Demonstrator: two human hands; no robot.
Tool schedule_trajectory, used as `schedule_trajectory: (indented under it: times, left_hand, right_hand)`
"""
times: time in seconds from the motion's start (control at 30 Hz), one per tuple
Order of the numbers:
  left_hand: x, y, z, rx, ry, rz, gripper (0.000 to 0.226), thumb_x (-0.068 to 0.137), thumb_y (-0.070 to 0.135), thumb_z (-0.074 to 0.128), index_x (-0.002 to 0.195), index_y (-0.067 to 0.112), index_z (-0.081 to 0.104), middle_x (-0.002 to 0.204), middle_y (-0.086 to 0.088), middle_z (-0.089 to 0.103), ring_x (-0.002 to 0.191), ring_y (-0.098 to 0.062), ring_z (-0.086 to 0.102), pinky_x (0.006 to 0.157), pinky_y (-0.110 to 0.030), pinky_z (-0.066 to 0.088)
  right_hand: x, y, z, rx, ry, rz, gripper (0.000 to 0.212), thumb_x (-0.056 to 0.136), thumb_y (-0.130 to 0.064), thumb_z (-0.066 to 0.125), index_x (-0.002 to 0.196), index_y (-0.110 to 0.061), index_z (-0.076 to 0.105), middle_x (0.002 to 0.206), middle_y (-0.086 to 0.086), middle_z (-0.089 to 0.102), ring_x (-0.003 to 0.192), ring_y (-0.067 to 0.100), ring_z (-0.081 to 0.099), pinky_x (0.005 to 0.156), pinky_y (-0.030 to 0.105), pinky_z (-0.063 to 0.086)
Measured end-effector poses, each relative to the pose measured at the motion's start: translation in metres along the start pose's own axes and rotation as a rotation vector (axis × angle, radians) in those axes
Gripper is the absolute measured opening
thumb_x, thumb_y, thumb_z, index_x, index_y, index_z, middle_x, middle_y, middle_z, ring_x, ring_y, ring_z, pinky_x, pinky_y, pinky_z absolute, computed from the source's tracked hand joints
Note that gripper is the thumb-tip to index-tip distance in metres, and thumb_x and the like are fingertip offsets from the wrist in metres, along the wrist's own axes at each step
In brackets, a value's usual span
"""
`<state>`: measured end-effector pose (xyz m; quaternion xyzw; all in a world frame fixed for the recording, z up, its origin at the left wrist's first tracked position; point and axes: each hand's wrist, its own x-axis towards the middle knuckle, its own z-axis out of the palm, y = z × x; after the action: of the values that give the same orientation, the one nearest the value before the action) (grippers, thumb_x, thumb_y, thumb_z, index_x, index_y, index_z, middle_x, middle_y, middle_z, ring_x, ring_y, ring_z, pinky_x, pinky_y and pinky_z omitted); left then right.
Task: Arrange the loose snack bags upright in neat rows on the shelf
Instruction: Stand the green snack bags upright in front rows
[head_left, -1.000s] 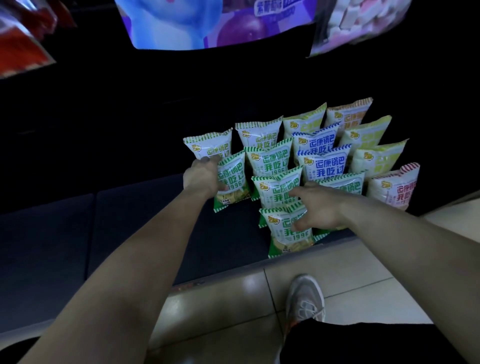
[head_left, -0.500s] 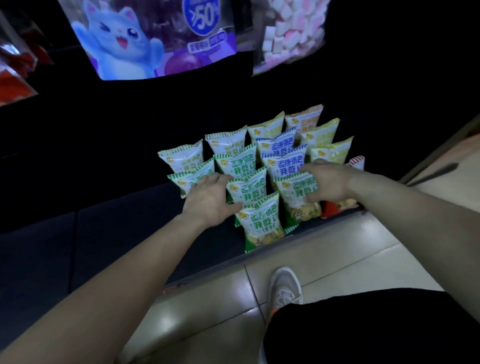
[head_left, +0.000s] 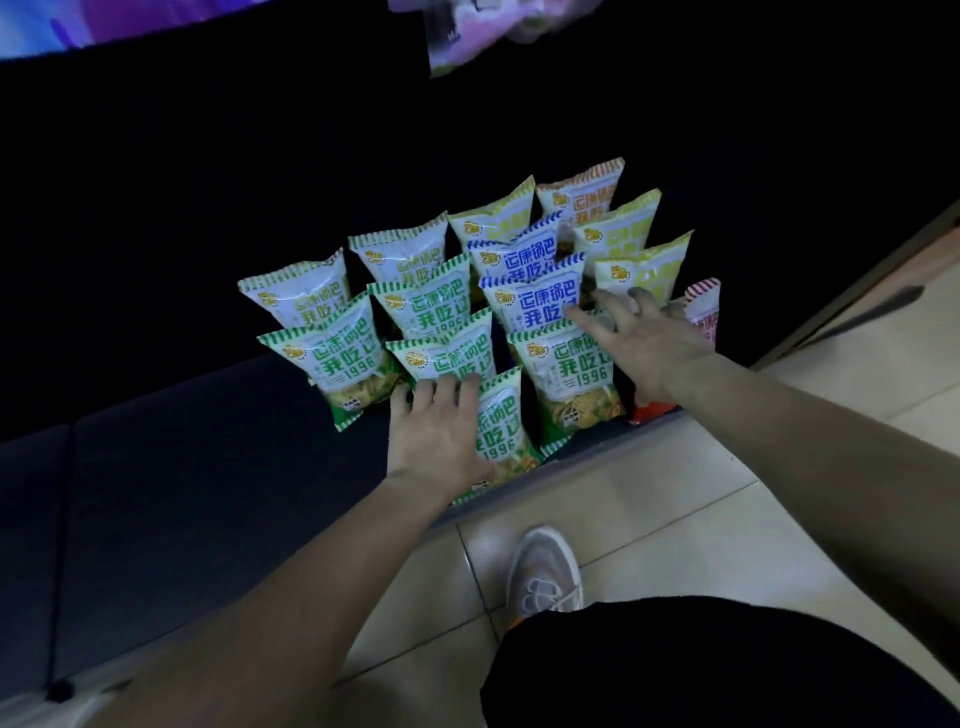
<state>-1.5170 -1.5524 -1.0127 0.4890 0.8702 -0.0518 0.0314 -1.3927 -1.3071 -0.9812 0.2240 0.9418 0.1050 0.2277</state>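
two hands are extended over the snack bags (head_left: 457, 306), which are stood upright in rows on the dark shelf (head_left: 208, 483). the left hand (head_left: 436, 436) is laid flat, fingers spread, against the front green bag (head_left: 506, 431). the right hand (head_left: 649, 343) is spread over the adjacent green bag (head_left: 571, 374), beside a red bag (head_left: 704, 317).

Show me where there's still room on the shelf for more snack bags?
The dark shelf is bare left of the green bags, out to its front edge. The right side is crowded: bags stand packed in rows, with the left hand and right hand among them.
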Motion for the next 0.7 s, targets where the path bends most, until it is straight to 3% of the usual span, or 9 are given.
schedule_trajectory:
  times: [0.13, 0.2, 0.27, 0.4, 0.5, 0.57, 0.7]
  left_hand:
    - [0.007, 0.002, 0.01, 0.002, 0.093, -0.009, 0.101, 0.059, 0.079, 0.067, 0.137, 0.021, 0.039, 0.128, -0.004, 0.051, 0.119, -0.03, 0.046, 0.104, -0.051, 0.03]
    - [0.01, 0.003, 0.012, -0.026, 0.125, -0.019, 0.1, 0.058, 0.079, 0.068, 0.135, 0.022, 0.042, 0.126, -0.004, 0.052, 0.116, -0.03, 0.047, 0.103, -0.051, 0.031]
    - [0.012, 0.003, 0.012, -0.036, 0.129, -0.024, 0.1, 0.057, 0.079, 0.068, 0.135, 0.023, 0.041, 0.126, -0.004, 0.052, 0.116, -0.03, 0.047, 0.102, -0.05, 0.03]
    - [0.014, 0.005, 0.011, -0.029, 0.105, -0.016, 0.1, 0.058, 0.079, 0.067, 0.136, 0.023, 0.039, 0.126, -0.005, 0.05, 0.117, -0.03, 0.045, 0.103, -0.05, 0.03]
    - [0.015, 0.008, 0.008, -0.028, 0.098, -0.024, 0.098, 0.06, 0.078, 0.068, 0.136, 0.024, 0.039, 0.126, -0.004, 0.05, 0.118, -0.029, 0.045, 0.103, -0.05, 0.029]
    - [0.016, 0.011, 0.006, -0.029, 0.105, -0.028, 0.098, 0.06, 0.077, 0.069, 0.137, 0.025, 0.039, 0.127, -0.003, 0.05, 0.118, -0.029, 0.045, 0.103, -0.049, 0.028]
    - [0.021, 0.014, 0.004, -0.029, 0.105, -0.04, 0.099, 0.059, 0.076, 0.07, 0.139, 0.027, 0.038, 0.129, -0.002, 0.05, 0.121, -0.028, 0.043, 0.105, -0.049, 0.026]
  right_hand:
    - [0.004, 0.003, 0.013, -0.163, 0.151, -0.06, 0.144, 0.071, -0.014, 0.081, 0.141, -0.03, -0.044, 0.151, 0.022, 0.028, 0.121, 0.041, 0.046, 0.087, 0.052, 0.047]
    - [0.005, 0.009, 0.016, -0.214, 0.23, -0.083, 0.134, 0.074, -0.006, 0.074, 0.146, -0.029, -0.037, 0.142, 0.023, 0.039, 0.113, 0.039, 0.052, 0.085, 0.049, 0.046]
    - [0.007, 0.016, 0.019, -0.185, 0.268, -0.098, 0.131, 0.071, -0.006, 0.074, 0.151, -0.029, -0.028, 0.14, 0.021, 0.041, 0.113, 0.039, 0.052, 0.087, 0.049, 0.046]
    - [0.007, 0.037, 0.022, 0.019, 0.334, -0.031, 0.123, 0.064, -0.04, 0.085, 0.155, -0.026, 0.002, 0.141, 0.015, 0.038, 0.12, 0.038, 0.048, 0.094, 0.052, 0.045]
    - [0.003, 0.056, 0.026, 0.102, 0.264, 0.023, 0.125, 0.062, -0.053, 0.081, 0.153, -0.029, -0.001, 0.151, 0.007, 0.03, 0.133, 0.031, 0.034, 0.105, 0.052, 0.036]
    - [-0.001, 0.065, 0.029, 0.058, 0.189, 0.024, 0.129, 0.058, -0.049, 0.084, 0.153, -0.031, 0.0, 0.154, 0.002, 0.027, 0.137, 0.027, 0.027, 0.108, 0.049, 0.032]
    - [-0.004, 0.062, 0.034, -0.019, 0.124, 0.043, 0.12, 0.061, -0.034, 0.087, 0.149, -0.031, 0.006, 0.142, 0.004, 0.039, 0.129, 0.03, 0.034, 0.098, 0.047, 0.041]
